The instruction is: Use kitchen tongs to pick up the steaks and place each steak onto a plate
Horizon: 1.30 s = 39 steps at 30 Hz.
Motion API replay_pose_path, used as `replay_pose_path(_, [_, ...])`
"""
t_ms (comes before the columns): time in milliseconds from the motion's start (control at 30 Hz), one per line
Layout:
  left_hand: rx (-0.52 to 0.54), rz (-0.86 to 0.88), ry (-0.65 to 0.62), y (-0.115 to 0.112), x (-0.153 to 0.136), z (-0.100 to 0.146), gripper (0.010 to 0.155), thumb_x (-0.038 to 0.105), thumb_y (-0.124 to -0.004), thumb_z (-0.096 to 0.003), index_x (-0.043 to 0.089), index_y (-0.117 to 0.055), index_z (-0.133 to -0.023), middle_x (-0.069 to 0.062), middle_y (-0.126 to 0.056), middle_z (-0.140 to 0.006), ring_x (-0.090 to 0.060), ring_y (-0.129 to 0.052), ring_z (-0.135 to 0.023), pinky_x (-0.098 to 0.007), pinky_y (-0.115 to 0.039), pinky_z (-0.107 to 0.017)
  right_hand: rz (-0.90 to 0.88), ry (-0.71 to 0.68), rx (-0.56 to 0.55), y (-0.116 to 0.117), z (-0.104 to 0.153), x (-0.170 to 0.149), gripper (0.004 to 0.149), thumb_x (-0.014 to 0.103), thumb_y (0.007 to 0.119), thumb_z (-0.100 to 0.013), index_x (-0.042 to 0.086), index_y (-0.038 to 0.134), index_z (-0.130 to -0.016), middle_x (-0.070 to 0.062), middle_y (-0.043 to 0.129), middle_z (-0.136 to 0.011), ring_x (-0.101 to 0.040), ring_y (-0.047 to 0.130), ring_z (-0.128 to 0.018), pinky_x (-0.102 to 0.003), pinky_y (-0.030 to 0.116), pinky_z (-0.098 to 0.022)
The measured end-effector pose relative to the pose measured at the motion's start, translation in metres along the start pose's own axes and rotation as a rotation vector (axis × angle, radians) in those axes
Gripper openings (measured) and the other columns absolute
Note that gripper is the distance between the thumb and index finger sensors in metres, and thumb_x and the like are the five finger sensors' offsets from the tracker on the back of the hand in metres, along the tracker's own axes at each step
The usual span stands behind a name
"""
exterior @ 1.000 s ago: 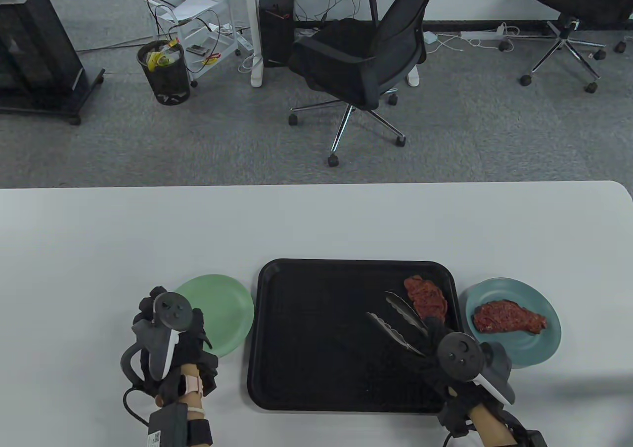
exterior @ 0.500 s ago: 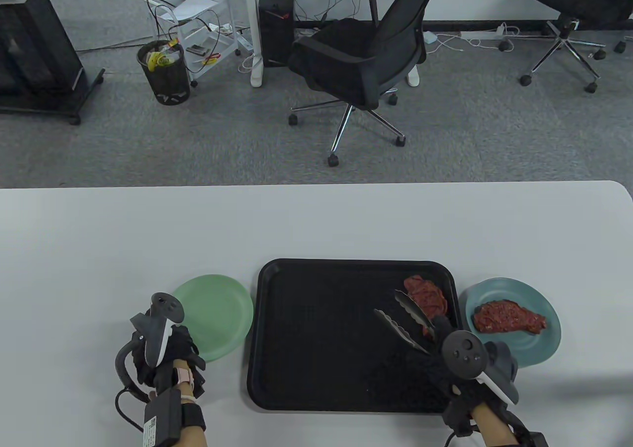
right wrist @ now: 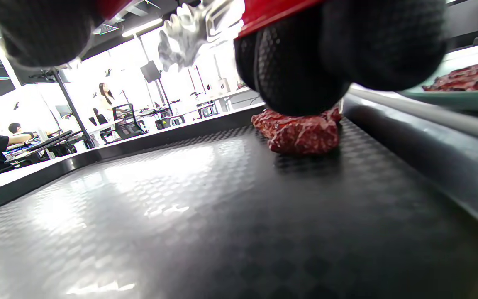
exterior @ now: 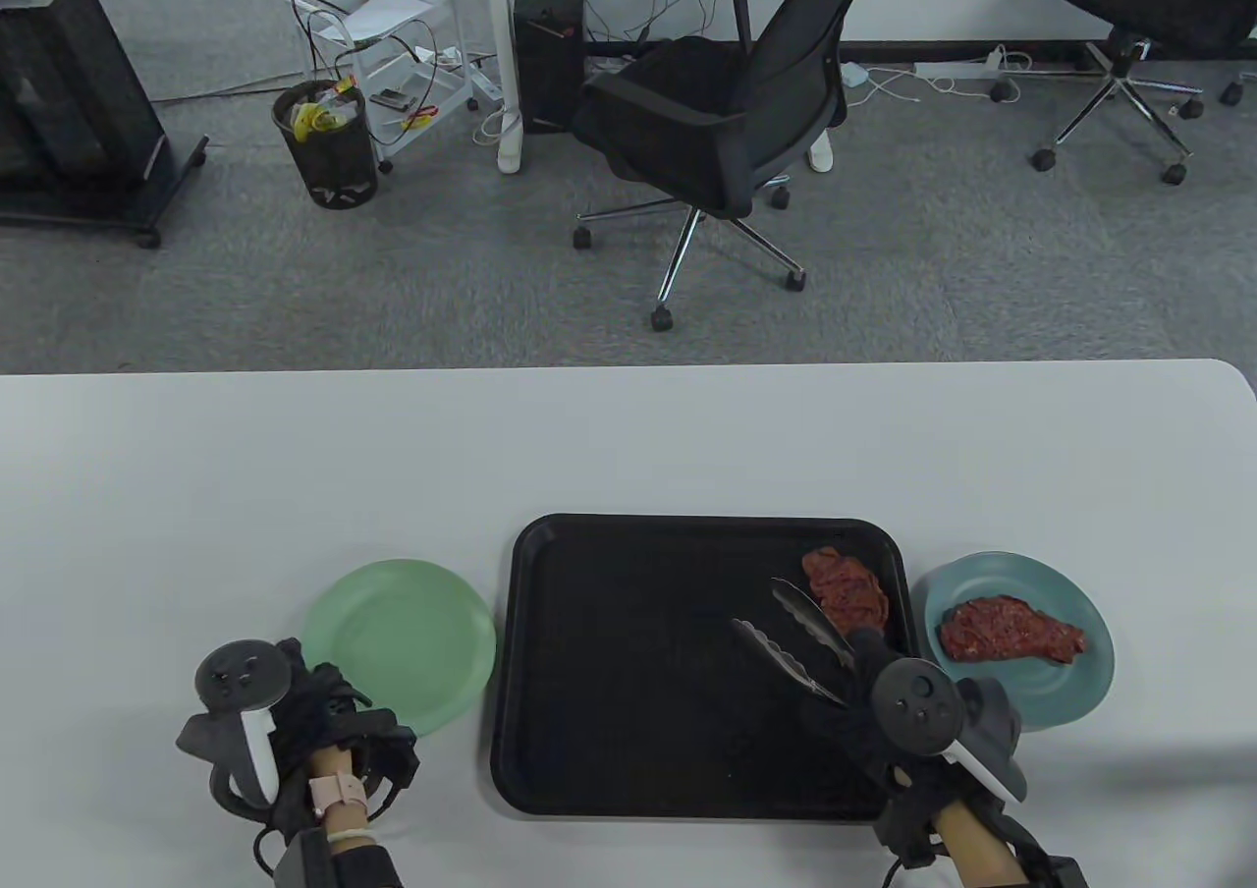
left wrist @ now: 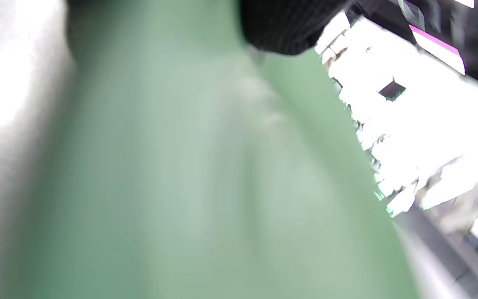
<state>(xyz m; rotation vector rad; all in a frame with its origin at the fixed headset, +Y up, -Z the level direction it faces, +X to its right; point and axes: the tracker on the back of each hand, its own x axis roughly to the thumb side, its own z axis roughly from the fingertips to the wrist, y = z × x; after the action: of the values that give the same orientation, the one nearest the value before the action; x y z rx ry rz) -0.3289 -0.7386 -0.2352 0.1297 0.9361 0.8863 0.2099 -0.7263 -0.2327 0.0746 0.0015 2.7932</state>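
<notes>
On the black tray [exterior: 638,672], one red steak [exterior: 847,593] lies at the far right corner. A second steak [exterior: 1011,631] lies on the teal plate [exterior: 1080,692] right of the tray. My right hand [exterior: 864,667] grips metal tongs [exterior: 791,638]; their arms are spread, with the tips just left of the tray steak. In the right wrist view that steak [right wrist: 301,133] sits under my fingers [right wrist: 305,62]. The green plate [exterior: 398,644] left of the tray holds nothing. My left hand [exterior: 329,711] grips its near-left rim. The left wrist view is a blur of green plate [left wrist: 181,187].
The white table [exterior: 295,475] stretches far beyond the tray. Its far edge runs across the middle of the table view. Office chairs [exterior: 707,122] and a bin [exterior: 324,141] stand on the carpet past it.
My left hand has drawn back toward the near-left, and the green plate slid with it, away from the tray. The tongs shifted slightly right, then back left beside the steak.
</notes>
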Motion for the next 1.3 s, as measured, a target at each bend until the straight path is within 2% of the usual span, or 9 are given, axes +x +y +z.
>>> replay_pose_path(67, [-0.049,0.135,0.02,0.005,-0.004,0.003,0.056,0.021,-0.076,-0.0414,0.013,-0.068,-0.096,-0.015,-0.077,-0.079,-0.035,-0.099,-0.048,-0.03,-0.096,-0.022,-0.005,-0.003,-0.002,-0.001,0.0,0.001,0.092,0.06,0.079,-0.034,0.002,0.05,-0.1,-0.026,0.077,-0.084,-0.039,0.089,-0.051,-0.051,0.079,-0.035])
replay_pose_path(167, [-0.06,0.219,0.012,0.006,-0.006,0.011,0.06,0.019,-0.073,-0.0415,0.011,-0.06,-0.1,-0.016,-0.075,-0.085,-0.035,-0.1,-0.048,-0.029,-0.098,-0.022,-0.007,-0.005,-0.001,-0.002,0.0,0.001,0.092,0.06,0.079,-0.034,0.002,0.05,-0.1,-0.026,0.077,-0.084,-0.039,0.089,-0.05,-0.051,0.079,-0.035])
replay_pose_path(300, [-0.236,0.445,-0.002,-0.008,0.0,0.029,0.063,0.018,-0.069,-0.0425,0.009,-0.051,-0.102,-0.019,-0.068,-0.089,-0.038,-0.095,-0.053,-0.031,-0.096,-0.024,0.001,-0.006,-0.001,-0.003,-0.001,0.001,0.092,0.06,0.078,-0.034,0.002,0.05,-0.1,-0.026,0.077,-0.084,-0.039,0.089,-0.051,-0.051,0.079,-0.035])
replay_pose_path(500, [-0.496,0.449,-0.127,-0.049,0.019,0.076,0.063,0.019,-0.069,-0.0424,0.009,-0.051,-0.102,-0.019,-0.069,-0.088,-0.037,-0.096,-0.052,-0.031,-0.095,-0.024,-0.01,0.015,-0.005,-0.005,-0.002,-0.004,0.092,0.06,0.079,-0.034,0.002,0.05,-0.1,-0.026,0.077,-0.084,-0.039,0.089,-0.051,-0.051,0.079,-0.035])
replay_pose_path(600, [-0.584,0.424,-0.154,-0.066,0.022,0.092,0.063,0.019,-0.069,-0.0424,0.009,-0.051,-0.102,-0.019,-0.07,-0.088,-0.037,-0.096,-0.052,-0.031,-0.095,-0.024,-0.012,0.034,0.003,-0.004,-0.003,-0.007,0.093,0.06,0.079,-0.034,0.002,0.05,-0.1,-0.027,0.077,-0.084,-0.039,0.089,-0.05,-0.051,0.079,-0.035])
replay_pose_path(700, [-0.595,0.389,-0.158,-0.074,0.021,0.101,0.063,0.019,-0.069,-0.0423,0.009,-0.051,-0.102,-0.019,-0.069,-0.088,-0.038,-0.095,-0.052,-0.032,-0.095,-0.024,0.0,0.045,0.008,-0.003,-0.005,-0.011,0.093,0.06,0.079,-0.034,0.002,0.05,-0.1,-0.027,0.077,-0.084,-0.04,0.089,-0.051,-0.051,0.079,-0.035])
replay_pose_path(900, [-0.592,0.373,-0.142,-0.073,0.017,0.097,0.063,0.019,-0.068,-0.0425,0.009,-0.051,-0.102,-0.02,-0.069,-0.088,-0.039,-0.094,-0.053,-0.033,-0.094,-0.025,0.022,0.092,-0.001,-0.005,-0.004,-0.017,0.093,0.06,0.079,-0.034,0.002,0.05,-0.1,-0.027,0.077,-0.084,-0.04,0.089,-0.051,-0.052,0.079,-0.036])
replay_pose_path(1100, [-0.598,0.379,-0.134,-0.074,0.015,0.095,0.063,0.019,-0.068,-0.0427,0.009,-0.051,-0.102,-0.02,-0.068,-0.089,-0.039,-0.094,-0.054,-0.033,-0.094,-0.025,0.223,0.23,-0.039,-0.005,-0.007,-0.03,0.095,0.06,0.078,-0.034,0.001,0.046,-0.101,-0.029,0.074,-0.087,-0.042,0.087,-0.053,-0.053,0.078,-0.037])
replay_pose_path(1300, [-0.621,0.351,-0.155,-0.076,0.018,0.097,0.063,0.019,-0.068,-0.0429,0.01,-0.051,-0.103,-0.02,-0.068,-0.089,-0.04,-0.094,-0.054,-0.033,-0.094,-0.025,0.264,0.333,0.044,0.002,-0.015,-0.042,0.097,0.061,0.076,-0.035,0.001,0.042,-0.103,-0.031,0.068,-0.092,-0.044,0.086,-0.056,-0.054,0.077,-0.038])
